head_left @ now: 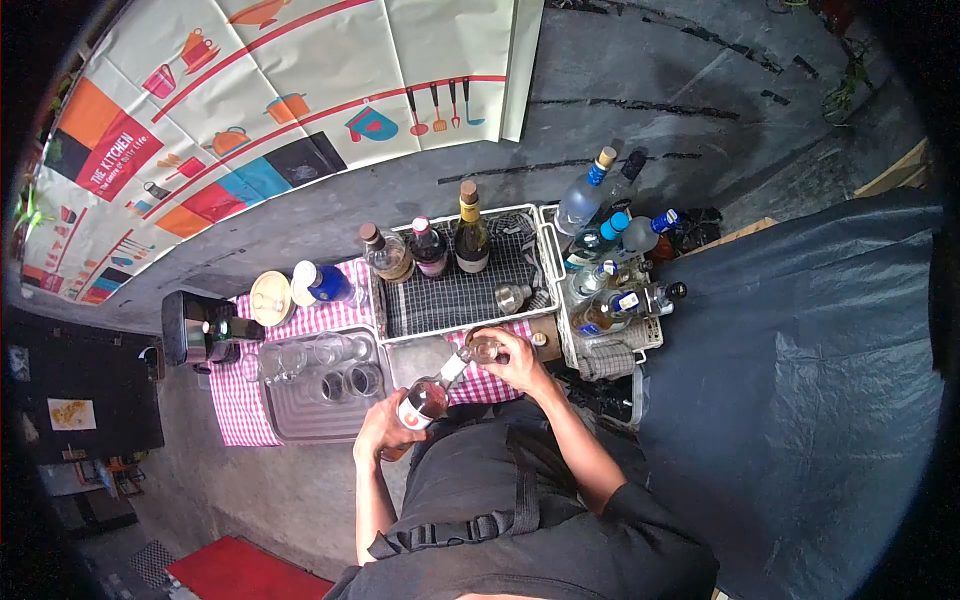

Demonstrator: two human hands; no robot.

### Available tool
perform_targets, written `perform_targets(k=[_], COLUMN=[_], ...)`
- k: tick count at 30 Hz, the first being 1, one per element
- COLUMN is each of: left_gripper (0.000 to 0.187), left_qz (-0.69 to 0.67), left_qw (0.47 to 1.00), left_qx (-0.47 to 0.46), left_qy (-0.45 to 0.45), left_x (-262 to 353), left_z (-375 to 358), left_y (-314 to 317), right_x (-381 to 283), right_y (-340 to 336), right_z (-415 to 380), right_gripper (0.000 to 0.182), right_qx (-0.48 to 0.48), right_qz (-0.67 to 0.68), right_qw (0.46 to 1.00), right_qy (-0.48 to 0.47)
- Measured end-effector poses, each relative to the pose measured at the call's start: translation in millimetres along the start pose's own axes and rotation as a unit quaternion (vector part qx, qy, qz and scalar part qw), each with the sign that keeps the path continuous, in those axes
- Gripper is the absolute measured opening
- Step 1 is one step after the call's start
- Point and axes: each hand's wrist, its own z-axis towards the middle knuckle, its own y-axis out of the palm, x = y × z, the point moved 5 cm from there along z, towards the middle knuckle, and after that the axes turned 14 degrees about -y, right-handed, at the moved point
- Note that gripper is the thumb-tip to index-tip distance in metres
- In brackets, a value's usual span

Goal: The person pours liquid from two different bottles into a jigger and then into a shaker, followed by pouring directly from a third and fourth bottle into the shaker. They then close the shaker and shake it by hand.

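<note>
Through the head camera I have both hands at the near edge of the table, just past the right edge of the tray (283,428). My left hand (380,428) is wrapped around the body of a bottle (426,403), which leans with its neck toward the right hand. My right hand (518,362) pinches a small glass (482,350) between its fingers, at the bottle's mouth; I cannot tell whether the two touch.

The tray sits on a red checked cloth (235,415). Clear glasses (340,347) lie along its far edge, and two tumblers (365,379) stand near its right edge. Beyond my hands is a white basket (558,281), with three bottles (471,240) along its far edge and another glass (512,297) toward its near right corner. A second basket (652,338), beside that one's right edge, is crowded with more bottles (596,245). A black appliance (184,330) stands at the cloth's far left corner.
</note>
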Motion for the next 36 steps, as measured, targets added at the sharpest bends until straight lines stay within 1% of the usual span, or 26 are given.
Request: perform_targets(k=[2,3,4,6,7,8,10,14,16,19,22,26,29,31,35,36], left_gripper=[0.080,0.079,0.078,0.078,0.079,0.079,0.080,0.083,0.082,0.077,0.073,0.073,0.072,0.071,0.071,0.070], left_qz=[-0.023,-0.038,-0.053,-0.080,-0.107,-0.108,-0.158,-0.214,-0.203,-0.219,-0.226,-0.237,-0.245,-0.239,-0.247,-0.257], left_qw=[1.000,0.999,0.998,0.996,0.993,0.993,0.981,0.970,0.972,0.967,0.965,0.963,0.960,0.958,0.956,0.953], left_qx=[-0.002,0.019,0.039,0.046,0.053,0.053,0.103,0.110,0.113,0.131,0.131,0.128,0.137,0.155,0.157,0.158], left_qy=[-0.006,0.004,0.014,0.010,0.006,0.006,0.038,0.041,0.025,0.018,0.032,0.023,0.017,0.012,0.001,-0.001], left_x=[-0.6,-3.6,-6.5,-13.8,-17.8,-22.1,-23.6,-23.6,-27.8,-32.4,-25.5,-29.1,-26.0,-30.0,-31.3,-28.7], left_z=[-0.4,1.1,2.4,4.5,5.9,7.7,6.5,-0.8,-1.5,-2.0,-9.0,-9.8,-14.2,-13.4,-13.6,-16.0], left_y=[1.9,5.3,8.9,16.9,20.3,26.7,28.0,30.4,34.8,39.3,36.9,41.0,39.0,41.9,44.3,42.2], right_x=[3.9,5.6,6.5,5.2,6.3,6.6,-2.7,8.6,12.2,9.7,5.3,0.0,0.6,0.1,-5.7,-8.2], right_y=[-0.7,-2.4,-4.2,-7.8,-11.0,-13.6,-16.8,-12.4,-7.2,-4.4,-4.4,-7.0,-10.9,-13.6,-18.1,-19.4], right_z=[-2.5,-4.1,-5.2,-3.9,-3.5,-5.0,-3.0,-4.4,-2.3,-0.2,1.0,2.1,2.4,3.8,9.6,11.5], right_gripper=[0.048,0.048,0.048,0.054,0.056,0.056,0.059,0.064,0.068,0.068,0.068,0.070,0.071,0.071,0.070,0.069], right_qx=[0.005,0.010,0.010,0.017,0.012,0.011,-0.037,-0.066,-0.127,-0.134,-0.140,-0.130,-0.137,-0.120,-0.109,-0.102], right_qz=[0.022,0.044,0.043,0.012,-0.058,-0.059,-0.211,-0.255,-0.331,-0.359,-0.366,-0.357,-0.355,-0.354,-0.343,-0.314], right_qw=[1.000,0.999,0.999,0.999,0.998,0.998,0.977,0.964,0.934,0.923,0.920,0.925,0.924,0.927,0.933,0.944], right_qy=[0.009,0.018,0.019,0.027,0.011,0.011,0.020,0.025,0.034,0.024,0.016,0.012,0.030,0.022,0.022,0.023])
